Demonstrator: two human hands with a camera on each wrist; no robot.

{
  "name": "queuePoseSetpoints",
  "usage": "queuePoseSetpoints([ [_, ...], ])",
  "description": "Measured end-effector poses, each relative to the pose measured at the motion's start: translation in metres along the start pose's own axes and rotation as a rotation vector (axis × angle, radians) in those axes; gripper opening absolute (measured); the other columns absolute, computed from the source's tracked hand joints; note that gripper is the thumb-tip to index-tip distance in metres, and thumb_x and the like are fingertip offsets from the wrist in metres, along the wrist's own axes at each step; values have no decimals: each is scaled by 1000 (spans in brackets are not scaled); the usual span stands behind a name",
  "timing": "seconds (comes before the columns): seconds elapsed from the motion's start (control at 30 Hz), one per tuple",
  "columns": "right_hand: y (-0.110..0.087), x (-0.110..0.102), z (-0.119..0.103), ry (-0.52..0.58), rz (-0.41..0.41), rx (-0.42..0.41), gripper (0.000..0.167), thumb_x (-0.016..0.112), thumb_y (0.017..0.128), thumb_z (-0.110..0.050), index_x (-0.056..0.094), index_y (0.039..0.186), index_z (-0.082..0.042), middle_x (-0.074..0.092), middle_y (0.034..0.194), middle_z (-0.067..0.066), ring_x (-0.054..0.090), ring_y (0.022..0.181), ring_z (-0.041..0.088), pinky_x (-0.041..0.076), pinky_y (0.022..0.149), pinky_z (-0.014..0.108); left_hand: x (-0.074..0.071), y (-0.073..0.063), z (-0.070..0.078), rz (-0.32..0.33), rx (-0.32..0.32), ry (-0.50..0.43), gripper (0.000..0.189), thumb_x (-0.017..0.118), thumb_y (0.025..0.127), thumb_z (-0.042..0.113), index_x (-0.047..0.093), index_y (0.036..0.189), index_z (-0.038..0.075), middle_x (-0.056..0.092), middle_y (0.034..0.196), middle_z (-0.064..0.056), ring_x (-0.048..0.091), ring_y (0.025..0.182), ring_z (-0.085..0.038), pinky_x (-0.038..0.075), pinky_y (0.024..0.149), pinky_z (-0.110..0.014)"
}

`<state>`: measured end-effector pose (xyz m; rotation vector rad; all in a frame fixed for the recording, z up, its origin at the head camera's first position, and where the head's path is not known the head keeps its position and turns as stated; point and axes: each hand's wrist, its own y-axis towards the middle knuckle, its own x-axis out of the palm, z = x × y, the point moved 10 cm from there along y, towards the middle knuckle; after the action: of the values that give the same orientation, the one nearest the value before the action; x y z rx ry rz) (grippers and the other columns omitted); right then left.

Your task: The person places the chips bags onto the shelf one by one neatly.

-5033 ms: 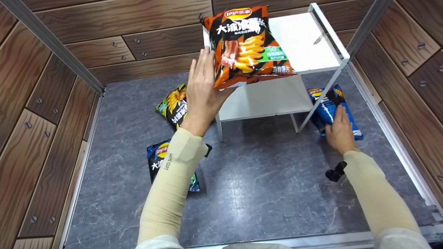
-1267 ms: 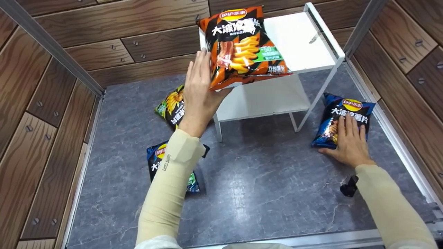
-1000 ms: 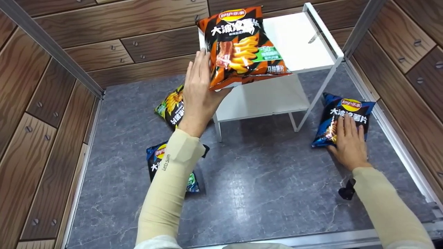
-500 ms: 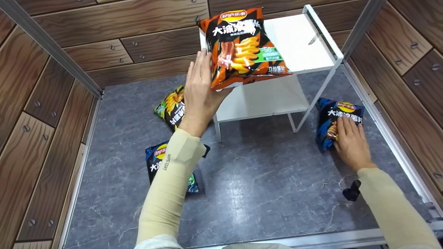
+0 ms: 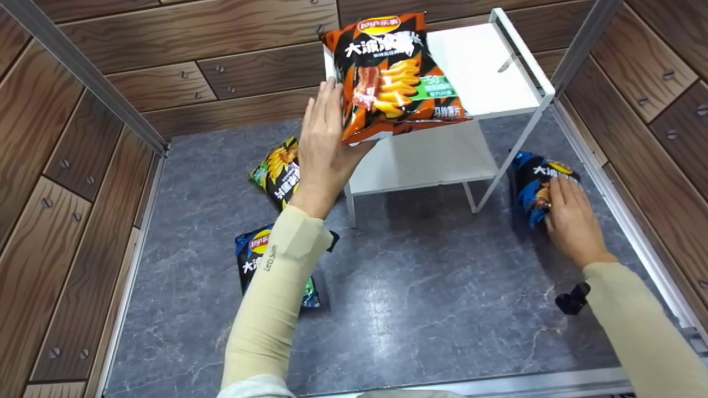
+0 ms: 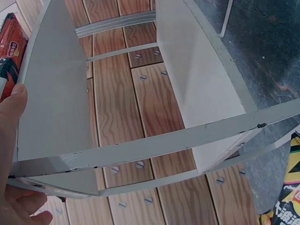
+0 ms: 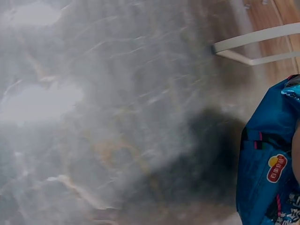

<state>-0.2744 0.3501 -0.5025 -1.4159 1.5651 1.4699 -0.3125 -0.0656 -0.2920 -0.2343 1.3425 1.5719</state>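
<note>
My left hand (image 5: 323, 143) grips the left side of a small white two-tier shelf (image 5: 470, 61); in the left wrist view, the thumb lies along the shelf's panel (image 6: 61, 93) and the fingers curl around its frame. Atop the shelf, beside those fingers, lies an orange-and-black bag of potato chips (image 5: 392, 77), its label facing up. To the right of the shelf, my right hand (image 5: 575, 221) holds a blue-and-black bag of potato chips (image 5: 531, 177) by its right side. This bag is tilted, above a dark shadow. Its blue side (image 7: 262, 154) fills the right wrist view's lower right.
A yellow-and-black chip bag (image 5: 276, 168) lies left of the shelf, partly behind the left hand. Nearer, a dark blue chip bag (image 5: 251, 254) is partly covered by the left forearm. Wood-patterned walls (image 5: 155, 88) and metal posts enclose the grey marbled floor (image 5: 387, 309).
The right hand first pressed flat on the blue bag by the shelf leg; the bag then turned label-up, and now it is gripped and tilted. The left hand stays put.
</note>
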Motion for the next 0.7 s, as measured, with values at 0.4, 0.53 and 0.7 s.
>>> queuePoseSetpoints([
  [0.4,28,-64,-22,-2,176,-118,66,56,78,11,39,141,16,41,143,40,38,134,57,24,122,53,-1,0,1,20,14,1,93,82,77,48,42,145,-3,42,155,-17,36,147,-27,24,124,-38],
  [0.53,37,-83,-25,-3,138,-109,68,55,81,11,35,146,13,37,148,38,34,139,54,18,125,49,0,1,1,17,10,-1,94,82,77,48,42,146,-3,41,155,-17,36,147,-27,24,124,-39],
  [0.7,53,-110,-31,6,98,-94,72,54,83,12,29,150,10,32,152,36,29,143,52,14,126,49,0,0,1,10,0,-5,95,82,77,48,42,146,-2,40,156,-17,35,148,-27,23,125,-38],
])
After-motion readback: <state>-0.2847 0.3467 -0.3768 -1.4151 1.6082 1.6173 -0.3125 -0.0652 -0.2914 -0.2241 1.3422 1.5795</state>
